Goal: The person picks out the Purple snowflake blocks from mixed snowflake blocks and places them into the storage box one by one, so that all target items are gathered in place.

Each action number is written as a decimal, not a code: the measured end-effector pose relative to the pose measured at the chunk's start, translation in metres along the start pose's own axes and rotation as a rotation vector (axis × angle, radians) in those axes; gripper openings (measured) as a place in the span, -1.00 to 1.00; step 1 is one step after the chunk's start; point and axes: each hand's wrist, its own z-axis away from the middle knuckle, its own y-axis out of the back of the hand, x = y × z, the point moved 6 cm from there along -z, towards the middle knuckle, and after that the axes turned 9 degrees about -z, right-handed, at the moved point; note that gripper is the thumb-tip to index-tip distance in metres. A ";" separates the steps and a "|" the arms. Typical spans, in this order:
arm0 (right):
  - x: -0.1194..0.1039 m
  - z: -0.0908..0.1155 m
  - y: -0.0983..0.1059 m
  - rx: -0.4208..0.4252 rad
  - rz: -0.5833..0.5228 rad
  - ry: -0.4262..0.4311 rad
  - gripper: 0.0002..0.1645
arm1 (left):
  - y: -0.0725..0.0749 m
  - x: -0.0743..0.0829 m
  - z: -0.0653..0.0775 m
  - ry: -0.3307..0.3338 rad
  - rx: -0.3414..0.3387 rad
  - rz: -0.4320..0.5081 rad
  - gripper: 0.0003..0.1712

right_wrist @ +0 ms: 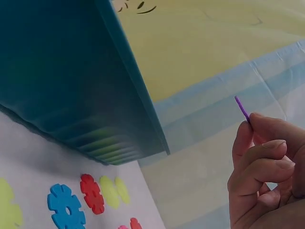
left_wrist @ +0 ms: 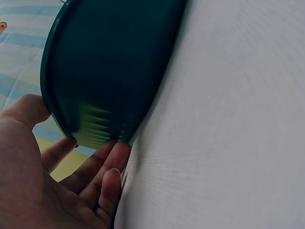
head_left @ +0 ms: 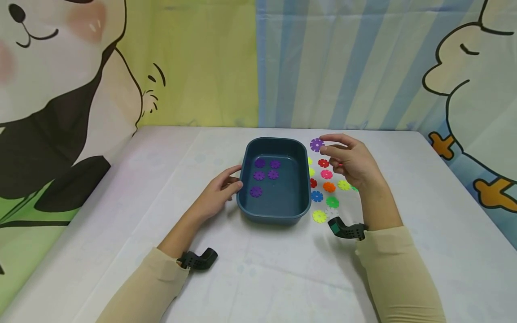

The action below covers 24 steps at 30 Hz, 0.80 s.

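Note:
A dark blue plastic basin [head_left: 284, 197] stands on the white table with several purple snowflake discs [head_left: 259, 176] lying flat inside. At its left side, my left hand [head_left: 220, 190] holds the basin, thumb at the rim and fingers against the outer wall; the left wrist view shows this hand [left_wrist: 71, 176] from below. My right hand [head_left: 353, 159] is raised beyond the basin's far right corner. Between thumb and index finger it pinches a purple snowflake disc [head_left: 316, 145], which appears edge-on as a thin purple disc [right_wrist: 242, 109] in the right wrist view.
Loose snowflake discs lie right of the basin, among them an orange disc [head_left: 329, 187], a blue disc [head_left: 317, 196], a green disc [head_left: 333, 202] and a yellow disc [head_left: 319, 216]. Some are partly hidden by the basin or right hand. A printed curtain [head_left: 323, 67] hangs behind the table.

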 end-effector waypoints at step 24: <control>0.013 -0.002 -0.030 -0.124 0.038 -0.068 -0.58 | 0.001 -0.002 -0.002 0.001 -0.001 0.002 -0.35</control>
